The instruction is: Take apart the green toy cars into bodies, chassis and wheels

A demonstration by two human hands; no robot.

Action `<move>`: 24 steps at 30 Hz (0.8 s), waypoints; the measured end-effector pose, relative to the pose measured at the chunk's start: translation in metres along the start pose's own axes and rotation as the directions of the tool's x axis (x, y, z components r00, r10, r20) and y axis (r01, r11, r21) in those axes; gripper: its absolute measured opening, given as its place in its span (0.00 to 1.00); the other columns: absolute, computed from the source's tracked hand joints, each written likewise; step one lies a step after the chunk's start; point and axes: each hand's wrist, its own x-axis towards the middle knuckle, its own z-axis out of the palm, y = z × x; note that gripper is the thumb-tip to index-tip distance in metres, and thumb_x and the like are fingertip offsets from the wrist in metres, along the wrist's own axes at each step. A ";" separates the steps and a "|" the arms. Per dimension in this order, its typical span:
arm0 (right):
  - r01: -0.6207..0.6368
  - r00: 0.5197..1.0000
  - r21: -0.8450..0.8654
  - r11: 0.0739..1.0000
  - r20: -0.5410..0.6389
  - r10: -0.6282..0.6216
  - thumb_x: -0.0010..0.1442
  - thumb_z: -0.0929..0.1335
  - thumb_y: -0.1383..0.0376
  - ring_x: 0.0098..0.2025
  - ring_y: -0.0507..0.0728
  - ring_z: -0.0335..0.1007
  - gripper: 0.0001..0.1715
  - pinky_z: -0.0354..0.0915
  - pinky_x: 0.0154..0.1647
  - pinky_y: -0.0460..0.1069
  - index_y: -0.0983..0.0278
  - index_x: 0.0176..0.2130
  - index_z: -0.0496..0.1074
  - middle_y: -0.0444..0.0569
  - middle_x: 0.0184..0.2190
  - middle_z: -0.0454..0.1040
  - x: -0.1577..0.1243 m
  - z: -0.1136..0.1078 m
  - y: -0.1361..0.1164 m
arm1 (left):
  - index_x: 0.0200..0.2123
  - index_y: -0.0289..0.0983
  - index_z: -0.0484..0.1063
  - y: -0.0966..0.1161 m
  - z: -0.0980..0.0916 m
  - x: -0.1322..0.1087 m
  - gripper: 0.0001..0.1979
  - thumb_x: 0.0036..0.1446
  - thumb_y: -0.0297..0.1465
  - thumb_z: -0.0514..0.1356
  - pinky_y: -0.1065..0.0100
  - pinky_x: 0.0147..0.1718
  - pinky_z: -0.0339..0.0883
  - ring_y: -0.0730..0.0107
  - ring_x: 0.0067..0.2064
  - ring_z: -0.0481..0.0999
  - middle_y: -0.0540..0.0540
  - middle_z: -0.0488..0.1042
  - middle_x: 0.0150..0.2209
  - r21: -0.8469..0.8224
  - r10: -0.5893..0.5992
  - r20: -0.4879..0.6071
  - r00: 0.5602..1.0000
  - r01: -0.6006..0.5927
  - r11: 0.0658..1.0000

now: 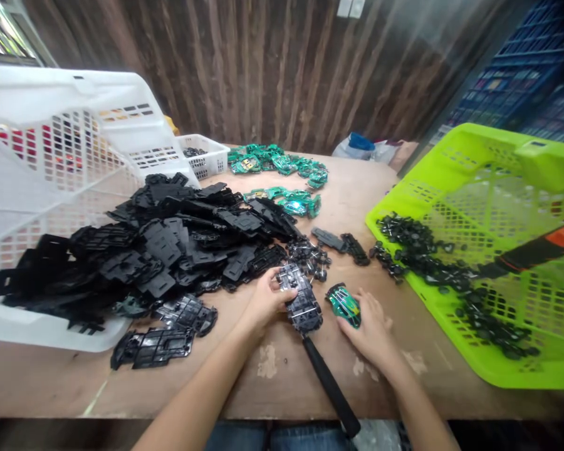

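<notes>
My left hand (269,295) is closed on a black toy car chassis (301,300), thumb on top and fingers at its left edge. My right hand (369,322) grips a green toy car body (343,304) with yellow markings, low over the table and apart from the chassis. From beneath the chassis's near end a black handle (331,385) of a tool reaches past the table's front edge; its head is hidden. Just beyond the chassis lie small black wheel sets (310,255). Two more shiny chassis (153,346) lie left of my left forearm.
A heap of black chassis (183,232) spills from a tipped white basket (122,141). Green car bodies (282,163) lie at the back beside a small white basket (209,156). On the right, a tilted lime-green basket (479,351) holds wheel sets; a black-and-orange tool (536,250) juts over it.
</notes>
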 end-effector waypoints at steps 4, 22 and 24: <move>-0.167 0.981 0.409 0.897 -0.023 0.193 0.48 0.69 0.51 0.41 0.64 0.73 0.38 0.66 0.44 0.60 0.65 0.54 0.58 0.57 0.41 0.75 -0.013 -0.013 -0.032 | 0.50 0.36 0.61 -0.003 0.003 -0.002 0.32 0.40 0.26 0.68 0.71 0.27 0.69 0.67 0.33 0.76 0.45 0.76 0.36 0.054 -0.005 0.071 0.997 0.001 0.999; 0.085 0.995 0.131 0.988 -0.070 -0.076 0.55 0.65 0.52 0.34 0.62 0.72 0.29 0.65 0.33 0.52 0.66 0.51 0.70 0.57 0.35 0.77 -0.024 -0.008 -0.092 | 0.54 0.37 0.61 -0.023 0.017 -0.015 0.28 0.49 0.29 0.63 0.69 0.35 0.69 0.63 0.42 0.76 0.41 0.75 0.44 -0.100 0.040 0.333 0.942 -0.007 0.995; 0.120 0.987 0.093 0.988 -0.122 -0.108 0.56 0.64 0.53 0.34 0.63 0.72 0.29 0.66 0.34 0.54 0.68 0.52 0.69 0.59 0.35 0.77 -0.026 -0.002 -0.092 | 0.53 0.35 0.62 -0.021 0.018 -0.017 0.28 0.48 0.31 0.66 0.67 0.39 0.69 0.64 0.41 0.76 0.41 0.75 0.43 -0.116 0.072 0.328 0.942 -0.036 0.993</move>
